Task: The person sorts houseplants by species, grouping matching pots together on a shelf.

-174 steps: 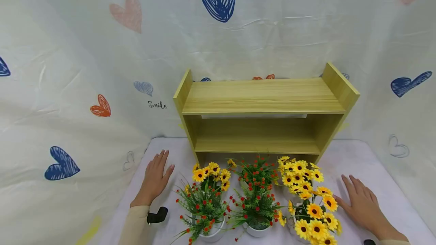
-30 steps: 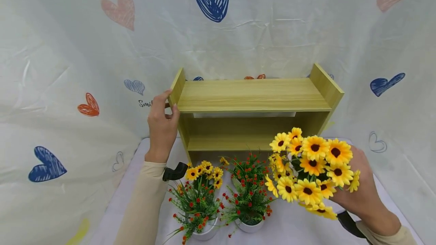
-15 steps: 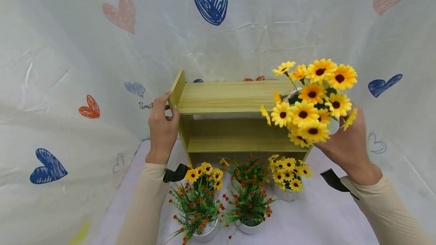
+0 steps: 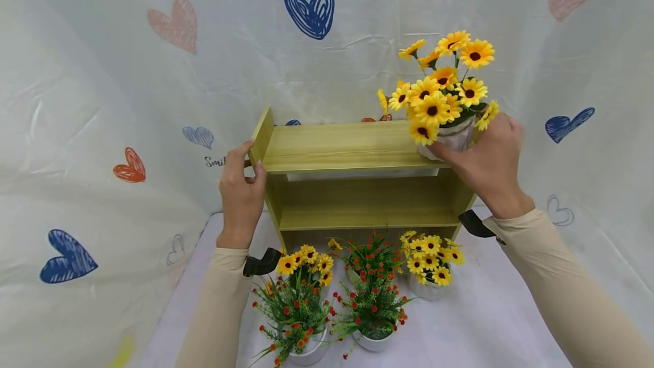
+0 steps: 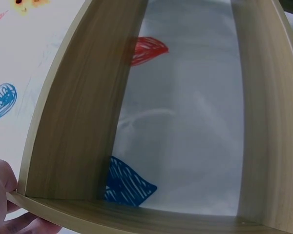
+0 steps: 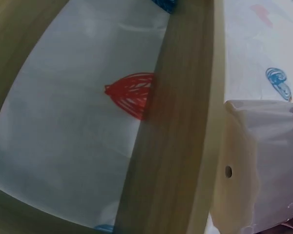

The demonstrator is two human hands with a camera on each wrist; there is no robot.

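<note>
Two yellow plants (image 4: 429, 253) and three red plants (image 4: 375, 300) stand on one table (image 4: 490, 305), by one shelf (image 4: 368, 200). One pot (image 4: 456, 136), white, with dark-centred yellow flowers (image 4: 432, 110) and one hole (image 6: 228, 171) underneath, is at the top board's (image 4: 337, 146) right end; contact is unclear. The right hand (image 4: 489, 161) grips it, fingers partly hidden; the left hand (image 4: 240, 195) pinches the shelf's left side.

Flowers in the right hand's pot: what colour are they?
The flowers are yellow, some orange-tinged, with dark centres, clearest in the head view.

Black script "Smil" (image 4: 214, 161) on white backdrop (image 4: 230, 72), its end hidden behind left hand (image 4: 240, 195).
</note>
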